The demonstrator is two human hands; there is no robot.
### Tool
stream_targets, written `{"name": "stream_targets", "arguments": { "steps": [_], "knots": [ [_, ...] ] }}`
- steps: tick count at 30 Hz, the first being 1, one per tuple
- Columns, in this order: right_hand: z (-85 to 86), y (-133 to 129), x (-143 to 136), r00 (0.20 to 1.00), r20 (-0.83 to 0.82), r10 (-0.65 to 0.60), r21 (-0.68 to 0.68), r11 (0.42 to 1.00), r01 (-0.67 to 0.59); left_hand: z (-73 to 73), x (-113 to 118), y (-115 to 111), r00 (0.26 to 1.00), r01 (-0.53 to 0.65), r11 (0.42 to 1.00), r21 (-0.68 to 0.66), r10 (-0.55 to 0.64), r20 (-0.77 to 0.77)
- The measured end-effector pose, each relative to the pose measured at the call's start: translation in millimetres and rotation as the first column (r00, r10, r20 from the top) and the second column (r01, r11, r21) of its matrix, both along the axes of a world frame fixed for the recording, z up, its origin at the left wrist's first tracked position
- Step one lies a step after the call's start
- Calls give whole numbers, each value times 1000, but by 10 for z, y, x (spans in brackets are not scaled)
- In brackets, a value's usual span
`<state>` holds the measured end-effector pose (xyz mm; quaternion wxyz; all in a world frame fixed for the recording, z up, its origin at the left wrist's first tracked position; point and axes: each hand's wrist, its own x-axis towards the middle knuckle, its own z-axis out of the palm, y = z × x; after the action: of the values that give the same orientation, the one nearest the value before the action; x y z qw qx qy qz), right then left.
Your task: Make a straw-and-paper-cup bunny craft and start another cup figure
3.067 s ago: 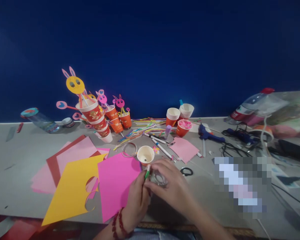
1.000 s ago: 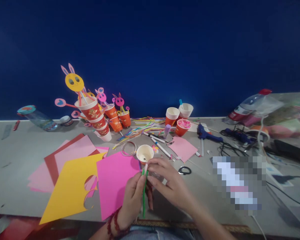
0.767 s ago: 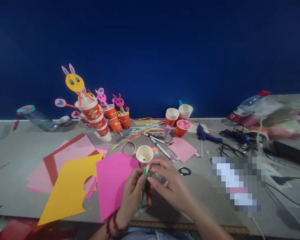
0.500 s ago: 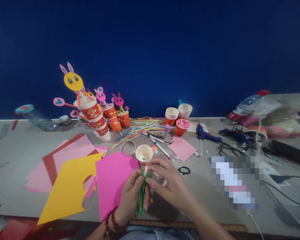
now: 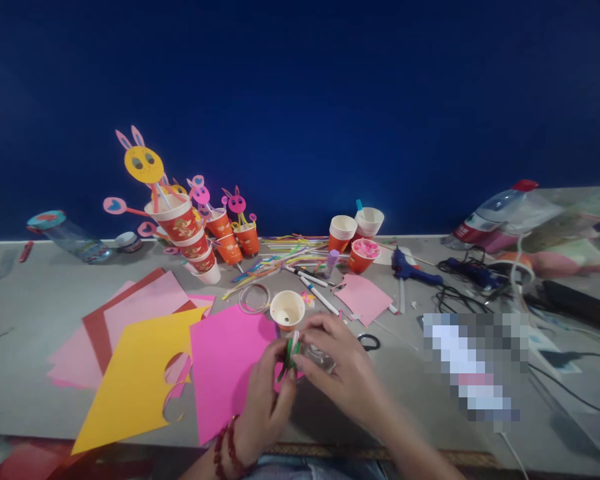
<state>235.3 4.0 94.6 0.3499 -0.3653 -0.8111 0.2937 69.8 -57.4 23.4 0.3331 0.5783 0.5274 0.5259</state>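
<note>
My left hand (image 5: 270,400), with dark red beads at its wrist, is closed around a small bundle of green strips (image 5: 287,360). A white stick-like piece (image 5: 294,341) stands up among the strips; its kind is not clear. My right hand (image 5: 343,367) curves in from the right, thumb and fingertips closed against the same bundle. A clear, round roll, seemingly of tape (image 5: 323,357), shows beneath its fingers; whether the hand grips it is hard to see. Just beyond the fingertips is a paper cup (image 5: 287,309) with a dark hole in its bottom.
Yellow paper (image 5: 125,373) and magenta paper (image 5: 225,380) lie at left. Behind them stand rabbit-decorated cups (image 5: 183,227). Pipe cleaners (image 5: 275,260), markers (image 5: 320,295) and a glue stick (image 5: 331,262) lie mid-table. A blue glue gun (image 5: 413,270) and cables are at right.
The green strips hung long below my left fingers; now they look bunched up and mostly hidden by the hand. My left thumb has shifted lower. My right hand stays nearly in place.
</note>
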Motion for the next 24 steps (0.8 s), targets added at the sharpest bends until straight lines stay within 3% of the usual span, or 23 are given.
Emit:
{"name": "stream_targets", "arguments": {
  "steps": [3, 8, 14, 18, 24],
  "knots": [
    [-6, -15, -27, 999, 35, -37, 47, 998, 35, -119, 2, -10, 993, 1, 1000, 16, 1, -119],
    [-3, -34, -72, 994, 97, -45, 82, 996, 37, -298, 37, -1, 975, -156, 987, 44, 161, -155],
    [19, -51, -70, 989, 145, 1, 104, 994, -16, -333, 17, 32, 962, -127, 983, 131, 154, -226],
    [34, -41, -83, 987, 158, 11, 114, 993, -29, -398, 21, 25, 954, -170, 963, 211, 214, -208],
    [14, -27, -104, 984, 176, -8, 147, 989, -18, -513, 88, -58, 946, -295, 946, 137, 309, -95]
  ]
}}
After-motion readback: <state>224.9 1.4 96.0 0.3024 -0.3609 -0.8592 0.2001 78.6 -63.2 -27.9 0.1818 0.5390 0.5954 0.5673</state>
